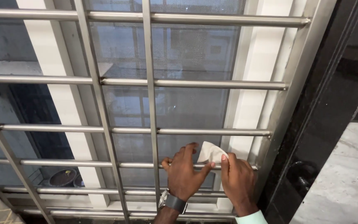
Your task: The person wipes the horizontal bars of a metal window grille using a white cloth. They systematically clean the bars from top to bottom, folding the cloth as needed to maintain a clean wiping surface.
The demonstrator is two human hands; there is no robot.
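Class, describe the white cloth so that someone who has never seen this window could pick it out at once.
Start at the steel window grille and follow it down towards its lower right corner. There the left hand and right hand meet at a horizontal bar, pinching the white cloth, the only soft, crumpled thing among hard metal bars.

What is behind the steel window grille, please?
Behind the grille is a mesh screen in a white frame. Hazy building shapes show through it. A dark pot sits low left. Both hands and a white cloth cover a small part.
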